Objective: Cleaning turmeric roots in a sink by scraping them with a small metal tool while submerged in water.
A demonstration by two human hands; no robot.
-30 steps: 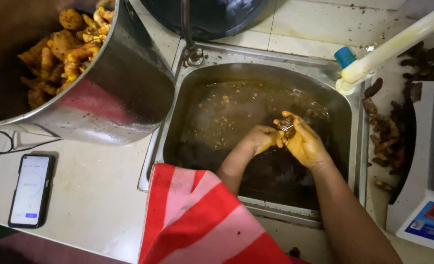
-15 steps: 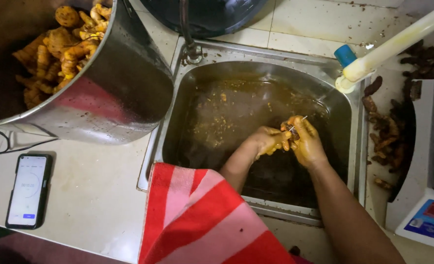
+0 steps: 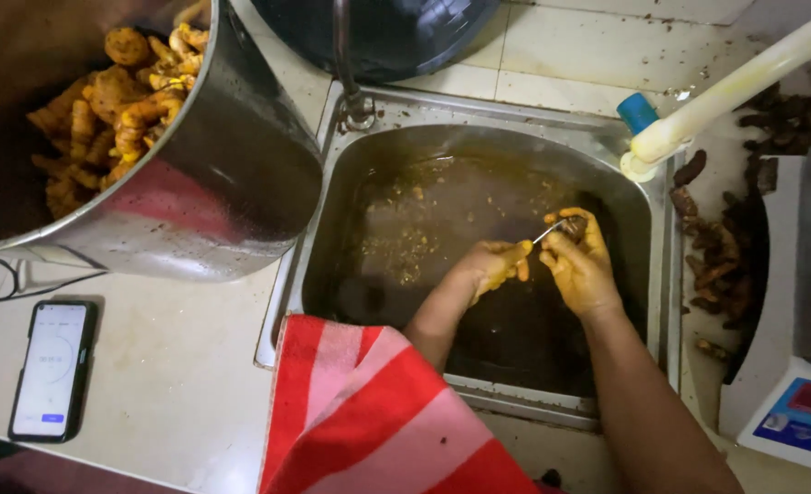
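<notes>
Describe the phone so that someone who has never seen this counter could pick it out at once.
Start at the steel sink, where both hands work, and move left past the big steel pot of yellow roots. Below that pot, near the counter's front edge, lies the phone. It is the only flat black slab with a lit pale screen.

Dim, warm indoor light from overhead — soft glare on the steel pot [image 3: 232, 183], deep shadow in the sink [image 3: 479, 229]; hands slightly blurred, frame edges bowed.
</notes>
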